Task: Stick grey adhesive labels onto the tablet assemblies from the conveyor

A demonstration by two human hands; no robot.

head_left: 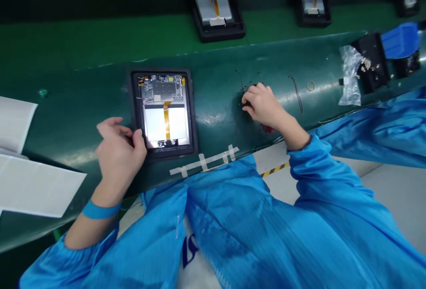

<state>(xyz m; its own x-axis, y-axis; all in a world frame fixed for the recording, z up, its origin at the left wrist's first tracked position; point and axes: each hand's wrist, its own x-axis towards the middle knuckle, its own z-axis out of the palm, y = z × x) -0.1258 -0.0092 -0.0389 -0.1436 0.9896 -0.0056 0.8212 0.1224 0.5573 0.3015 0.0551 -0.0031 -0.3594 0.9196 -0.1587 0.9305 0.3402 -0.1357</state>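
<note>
Two hands rest on our green table [216,80]. Our left hand [120,156], fingers spread, touches the open tablet [165,120] in its black tray [193,111] at eleven o'clock; our right hand [262,107] curls at one o'clock, its hold unclear.

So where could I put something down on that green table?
The best spot is the bare green table top between the black tray and the right hand. Another patch lies left of the tray, above the left hand. It's crowded at the right end, around the clear plastic bag and black box.
</note>
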